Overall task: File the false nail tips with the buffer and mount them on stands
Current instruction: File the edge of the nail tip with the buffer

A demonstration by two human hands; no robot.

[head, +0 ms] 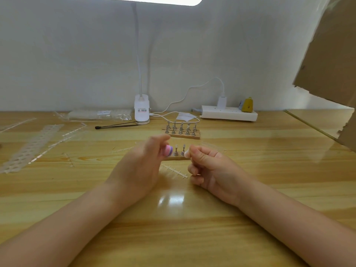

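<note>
Wooden desk [250,189] against a pale wall, clear nail strips [28,149] lying off to the left. Next comes the left hand [138,164], fingers curled around the pink-and-purple buffer [168,150], whose end points rightward. Just beyond it is the near stand base [178,154], with two pegs showing between the hands. The right hand [208,168] pinches what looks like a small nail tip [186,154], too blurred to be sure, level with the buffer and just beside it. Behind them stands a second rack [182,130].
</note>
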